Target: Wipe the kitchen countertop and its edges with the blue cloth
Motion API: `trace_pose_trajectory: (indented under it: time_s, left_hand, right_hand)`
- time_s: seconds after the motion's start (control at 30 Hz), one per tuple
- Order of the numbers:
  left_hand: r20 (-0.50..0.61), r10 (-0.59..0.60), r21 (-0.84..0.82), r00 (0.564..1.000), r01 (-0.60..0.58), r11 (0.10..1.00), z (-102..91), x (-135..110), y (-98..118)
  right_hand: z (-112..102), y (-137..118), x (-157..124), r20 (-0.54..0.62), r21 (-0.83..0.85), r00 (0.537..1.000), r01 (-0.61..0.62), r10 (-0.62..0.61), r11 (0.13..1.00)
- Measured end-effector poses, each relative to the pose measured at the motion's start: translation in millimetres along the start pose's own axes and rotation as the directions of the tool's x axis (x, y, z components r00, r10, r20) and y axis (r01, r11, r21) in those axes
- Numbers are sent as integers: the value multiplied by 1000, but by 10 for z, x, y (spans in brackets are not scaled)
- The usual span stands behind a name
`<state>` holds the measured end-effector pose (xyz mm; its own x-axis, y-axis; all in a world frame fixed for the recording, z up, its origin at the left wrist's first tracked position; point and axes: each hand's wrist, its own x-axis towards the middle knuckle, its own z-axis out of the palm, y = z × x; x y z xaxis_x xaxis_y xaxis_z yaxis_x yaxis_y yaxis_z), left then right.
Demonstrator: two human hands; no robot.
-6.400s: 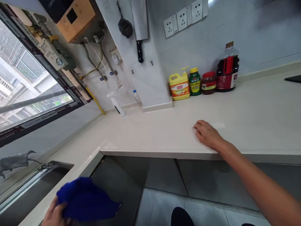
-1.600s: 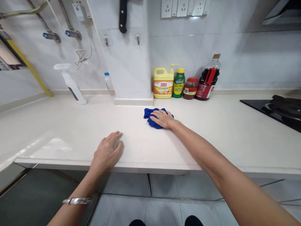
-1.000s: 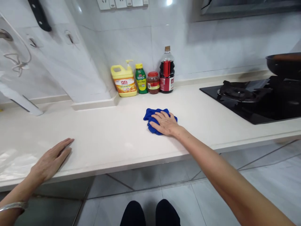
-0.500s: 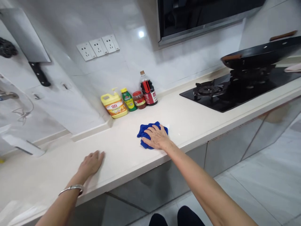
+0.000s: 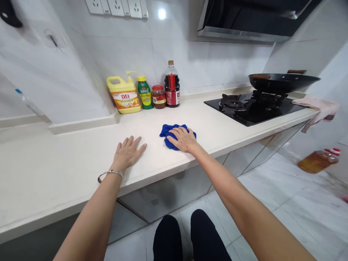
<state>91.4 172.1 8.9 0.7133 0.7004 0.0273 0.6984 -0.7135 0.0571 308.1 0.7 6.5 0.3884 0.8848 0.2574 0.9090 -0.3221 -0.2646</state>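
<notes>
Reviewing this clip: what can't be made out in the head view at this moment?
Blue cloth: most of it hidden under the right hand.
Wok: inside hidden by its rim.
Floor bottle: label too small to read.
Black thing: cut off by the top-left edge.

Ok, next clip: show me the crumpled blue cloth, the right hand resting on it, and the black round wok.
Crumpled blue cloth (image 5: 165, 132): head view, on its uncovered left edge.
Right hand (image 5: 183, 140): head view, on the back of the hand.
Black round wok (image 5: 280, 84): head view, on its outer side wall.
</notes>
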Motion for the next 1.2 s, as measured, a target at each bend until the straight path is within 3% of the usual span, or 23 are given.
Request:
trace_pose_trajectory:
  time_s: [0.2,0.37,0.43,0.57,0.7,0.83,0.93,1.03,1.1,1.2]
  left_hand:
    - [10,18,-4,1000,-18,1000,2,24,24]
    - [-13,13,-4,1000,-13,1000,16,24,30]
    - [-25,24,-12,999,-24,1000,14,13,38]
    - [-24,19,-30,1000,-20,999,8,-12,49]
    - [-20,22,-34,1000,-23,999,10,-36,39]
    - [-15,18,-48,1000,-18,999,9,-48,39]
    - [-13,12,-54,1000,-12,998,5,-43,51]
    - [-17,17,-44,1000,-18,999,4,-35,69]
    - [-26,22,-30,999,-23,999,3,-31,87]
    - [-22,2,-7,1000,-2,1000,-2,-31,121]
  right_hand:
    - [-2,-94,-16,35,-11,997,-66,67,998]
    - [-2,-407,-322,34,-32,999,-41,42,999]
    - [11,-538,-529,-5,-39,1000,5,-5,999]
    - [72,-598,-953,-203,-68,970,120,-131,990]
    - [135,-249,-1241,-323,-173,888,283,-326,943]
    - [63,456,-1368,-292,-324,820,400,-492,857]
    - [-66,1033,-1429,-205,-358,891,318,-406,878]
    - [-158,1405,-1497,-191,-370,940,199,-284,908]
    - [-162,1456,-1537,-233,-383,939,152,-254,911]
    - [-77,1259,-1566,-300,-400,923,106,-239,910]
